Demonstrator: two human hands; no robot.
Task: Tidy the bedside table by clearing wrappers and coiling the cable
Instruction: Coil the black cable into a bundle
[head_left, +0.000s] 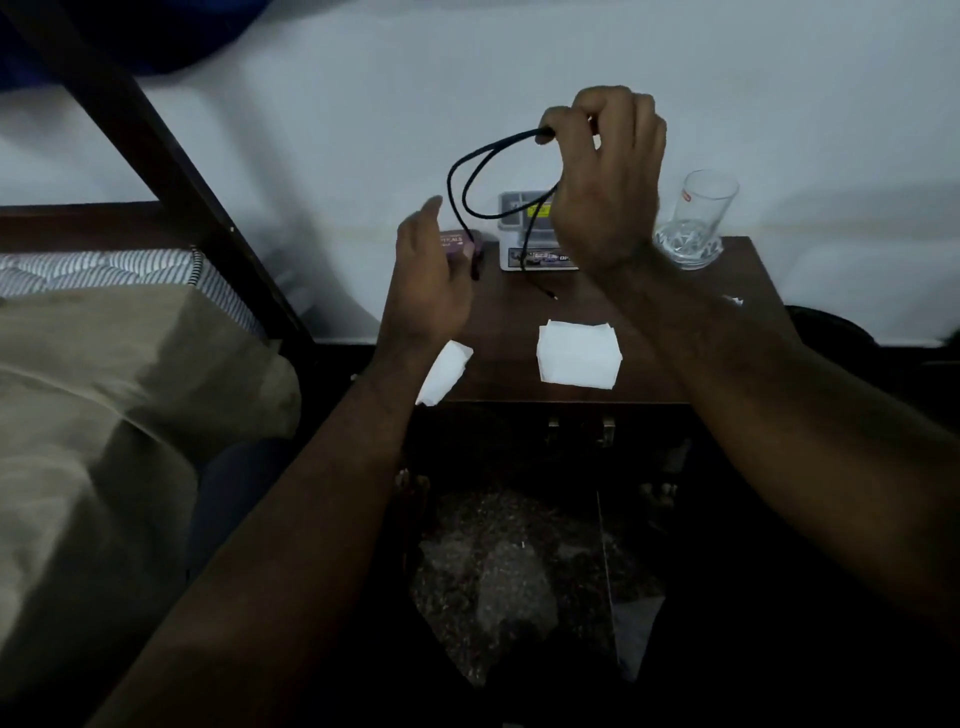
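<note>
I am coiling the cable (470, 176) now, and it is hanging in the air above the counter (519, 312), not lying on it. My right hand (608, 176) is raised high, its grip pinched shut on the top of two dark loops, fingers curled tight around the strands. My left hand (428, 280) is hovering lower and to the side, its grip open and relaxed, palm turned inward, holding nothing; the loops are hanging just beside its fingertips. A loose tail is dropping from my right hand, passing in front of the white box (540, 234) at the back and ending near the counter top. I judge the next move is for my left hand to catch that tail and feed another turn up into the right-hand pinch. The wrappers are still waiting: a white wrapper (579, 353) mid-counter, and another white piece (444, 371) at the front-left edge. A glass (698, 218) is standing at the back right.
</note>
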